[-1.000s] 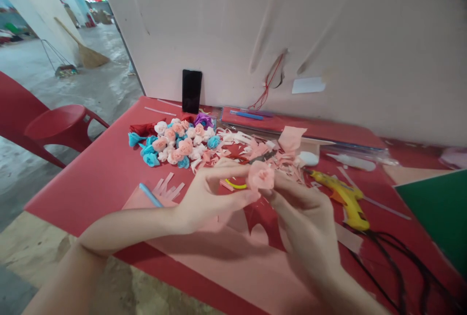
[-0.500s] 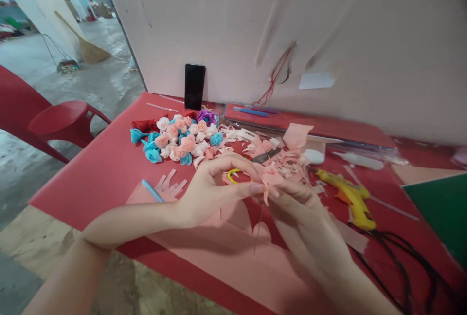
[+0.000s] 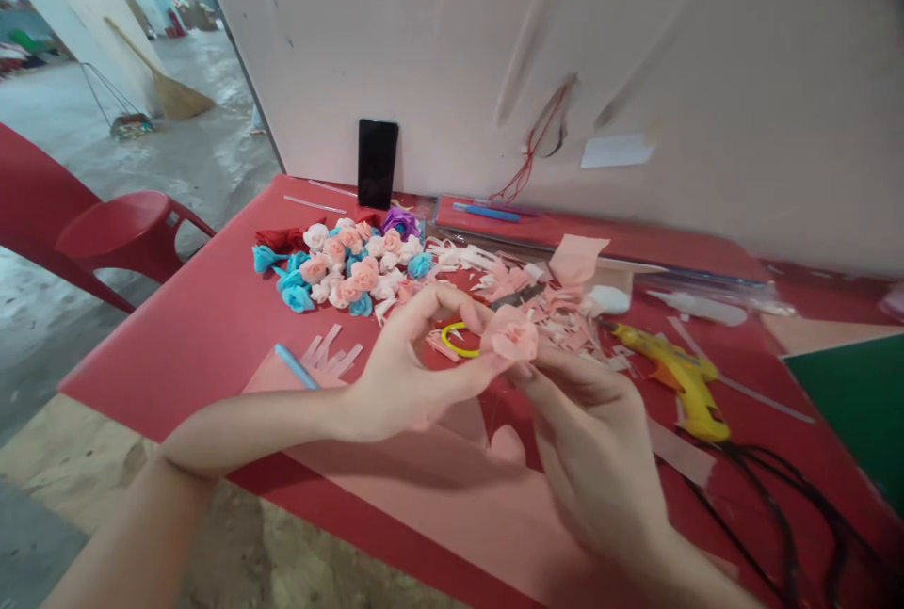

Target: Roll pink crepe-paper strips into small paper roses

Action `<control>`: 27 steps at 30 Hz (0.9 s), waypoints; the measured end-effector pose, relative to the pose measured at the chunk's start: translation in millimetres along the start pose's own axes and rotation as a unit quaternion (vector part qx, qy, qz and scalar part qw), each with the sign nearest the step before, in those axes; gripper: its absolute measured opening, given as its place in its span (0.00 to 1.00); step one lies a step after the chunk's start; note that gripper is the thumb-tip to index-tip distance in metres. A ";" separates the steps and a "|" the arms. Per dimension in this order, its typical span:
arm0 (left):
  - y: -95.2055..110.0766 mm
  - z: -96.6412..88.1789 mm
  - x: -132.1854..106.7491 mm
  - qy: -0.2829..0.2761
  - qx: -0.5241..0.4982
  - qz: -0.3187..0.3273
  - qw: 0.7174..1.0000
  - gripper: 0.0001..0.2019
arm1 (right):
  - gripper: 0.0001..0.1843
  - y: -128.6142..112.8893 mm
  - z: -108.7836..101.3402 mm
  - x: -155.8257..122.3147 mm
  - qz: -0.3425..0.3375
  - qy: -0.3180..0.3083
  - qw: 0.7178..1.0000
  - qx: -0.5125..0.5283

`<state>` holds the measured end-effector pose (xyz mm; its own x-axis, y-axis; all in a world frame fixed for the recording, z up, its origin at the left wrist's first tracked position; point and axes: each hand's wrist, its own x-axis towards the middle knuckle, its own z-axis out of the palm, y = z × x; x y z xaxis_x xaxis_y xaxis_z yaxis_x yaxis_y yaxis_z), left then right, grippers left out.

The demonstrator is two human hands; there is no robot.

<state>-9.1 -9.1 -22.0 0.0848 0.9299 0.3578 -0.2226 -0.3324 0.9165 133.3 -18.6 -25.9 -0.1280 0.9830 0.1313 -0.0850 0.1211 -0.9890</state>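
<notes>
Pinching a pink paper rose (image 3: 512,338), the left hand (image 3: 402,374) and right hand (image 3: 593,444) each have their grip clamped on it, above the middle of the counter (image 3: 190,331). A yellow glue gun (image 3: 678,378) lies just right of them; a heap of paper roses (image 3: 346,270) sits toward the far left corner.

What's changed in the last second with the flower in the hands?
The pink paper flower dipped downward half a second ago and is turned back up, bloom showing. The left hand and right hand kept pinching it. The glue gun and flower pile stayed put.
</notes>
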 end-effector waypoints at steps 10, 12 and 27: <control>-1.0 -2.5 0.6 -0.011 -0.001 0.029 1.000 0.09 | 0.01 -2.2 1.7 -0.3 0.000 0.013 1.000 0.015; -0.7 -2.5 0.4 -0.008 0.001 0.035 0.999 0.09 | 0.01 -1.8 1.4 0.0 -0.003 0.011 1.000 0.018; 3.1 0.8 -0.5 0.025 -0.002 0.022 0.999 0.10 | 0.05 -2.3 3.6 -0.8 -0.098 0.054 0.990 -0.091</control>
<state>-9.0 -10.7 -19.1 0.0268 0.9210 0.3885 -0.2288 -0.3727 0.8993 130.0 -20.2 -23.5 -0.0204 0.9457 0.3244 0.0826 0.3250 -0.9421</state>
